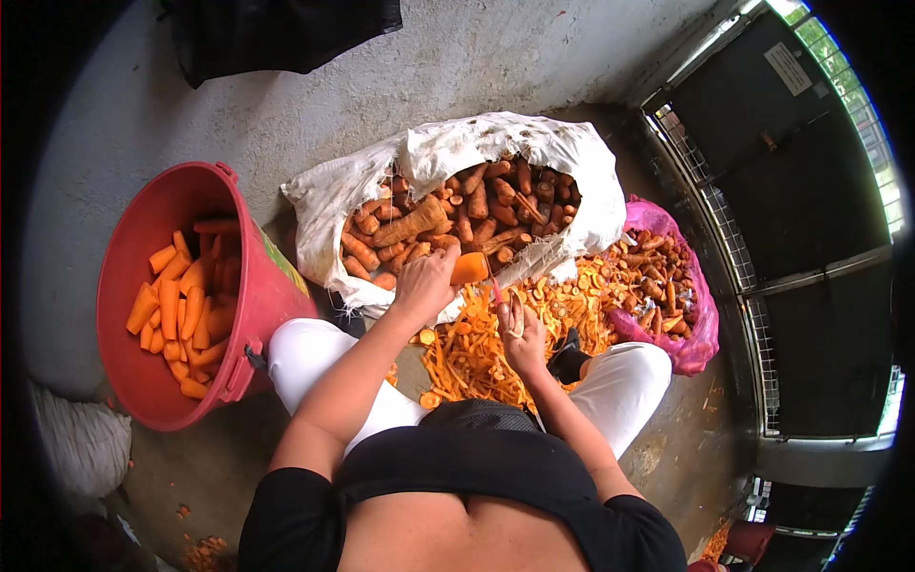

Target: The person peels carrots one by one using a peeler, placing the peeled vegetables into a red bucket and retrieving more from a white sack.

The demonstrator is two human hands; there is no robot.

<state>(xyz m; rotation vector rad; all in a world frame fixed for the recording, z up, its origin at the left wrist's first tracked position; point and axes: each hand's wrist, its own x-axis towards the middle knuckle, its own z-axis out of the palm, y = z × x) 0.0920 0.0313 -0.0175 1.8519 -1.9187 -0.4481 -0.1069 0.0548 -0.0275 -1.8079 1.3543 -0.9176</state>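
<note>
My left hand (pixel 426 286) is closed around a bright orange peeled carrot (pixel 469 269), held in front of the open sack. Opposite it, my right hand (pixel 522 338) grips a pink-handled knife (pixel 497 291), its thin blade up against the carrot's end. The handle is mostly hidden by my fingers. Behind both hands, a white woven sack (pixel 558 138) lies torn open, full of unpeeled carrots (pixel 410 224). Orange peelings and cut ends (pixel 477 353) are heaped on the floor beneath my hands.
A red bucket (pixel 119 367) with peeled carrots (pixel 181 305) stands at my left. To the right sits a pink plastic bag (pixel 703 329) of carrot pieces. A wall rises behind the sack, and a dark metal gate (pixel 772 181) borders the right. A whitish sack (pixel 81 443) lies at lower left.
</note>
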